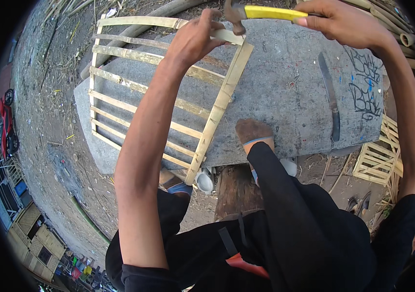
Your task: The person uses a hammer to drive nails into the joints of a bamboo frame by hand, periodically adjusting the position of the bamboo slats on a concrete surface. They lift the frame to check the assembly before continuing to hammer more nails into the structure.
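A slatted bamboo frame [217, 108] rests on a grey concrete slab, several pale strips running across to its thicker right-hand rail. At the far right corner of the frame, my left hand [194, 40] is closed around the end of the top bamboo slat [230, 36]. My right hand [336, 22] grips a hammer [270, 13] by its yellow handle. The hammer's dark head is right over the corner where slat and rail meet, close to my left fingers. Whether it touches the wood, I cannot tell. Any nail there is too small to make out.
A long knife [331, 95] with a dark handle lies on the concrete slab [280, 63], near some small metal bits [293, 83]. My foot [255, 131] is on the slab's near edge. A small slatted bamboo piece [376, 163] sits at right. Bamboo poles [409, 40] lie beyond.
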`<state>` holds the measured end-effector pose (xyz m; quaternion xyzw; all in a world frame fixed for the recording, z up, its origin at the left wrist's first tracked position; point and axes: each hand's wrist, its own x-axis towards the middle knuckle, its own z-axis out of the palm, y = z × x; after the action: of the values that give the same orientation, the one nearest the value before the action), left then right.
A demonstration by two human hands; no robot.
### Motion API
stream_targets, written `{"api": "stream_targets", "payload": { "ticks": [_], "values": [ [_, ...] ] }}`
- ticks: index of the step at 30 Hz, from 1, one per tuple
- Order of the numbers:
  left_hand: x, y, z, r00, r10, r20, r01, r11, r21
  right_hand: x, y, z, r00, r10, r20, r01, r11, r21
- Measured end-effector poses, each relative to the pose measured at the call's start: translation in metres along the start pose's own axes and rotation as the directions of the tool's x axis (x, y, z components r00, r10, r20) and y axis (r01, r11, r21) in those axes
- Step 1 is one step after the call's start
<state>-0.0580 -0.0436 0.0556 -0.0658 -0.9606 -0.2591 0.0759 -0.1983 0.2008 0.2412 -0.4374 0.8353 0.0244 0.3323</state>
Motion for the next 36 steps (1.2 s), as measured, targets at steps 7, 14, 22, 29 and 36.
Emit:
{"api": "stream_targets", "payload": {
  "ticks": [7,14,22,29,36],
  "values": [
    [0.003,0.013,0.003,0.999,-0.010,0.036,0.013,0.998,-0.063,0.012,0.054,0.058,0.862,-0.290,-0.415,0.239,0.956,-0.172],
    [-0.008,0.003,-0.004,1.000,-0.021,0.013,0.022,0.999,-0.026,0.002,0.003,0.025,0.980,0.158,-0.125,-0.155,0.987,0.038],
    [-0.013,0.002,-0.012,0.999,-0.032,0.020,0.033,0.998,-0.056,-0.017,-0.024,0.002,0.987,0.149,-0.056,-0.122,0.932,0.340],
    [-0.009,-0.004,-0.014,0.999,0.018,0.032,-0.016,0.999,-0.048,-0.015,-0.006,0.041,0.975,0.058,-0.215,0.046,0.893,0.448],
    [-0.004,0.001,-0.020,0.978,0.207,-0.023,-0.207,0.978,0.026,-0.035,-0.003,0.105,0.886,0.399,-0.237,0.117,0.303,0.946]
  ]
}}
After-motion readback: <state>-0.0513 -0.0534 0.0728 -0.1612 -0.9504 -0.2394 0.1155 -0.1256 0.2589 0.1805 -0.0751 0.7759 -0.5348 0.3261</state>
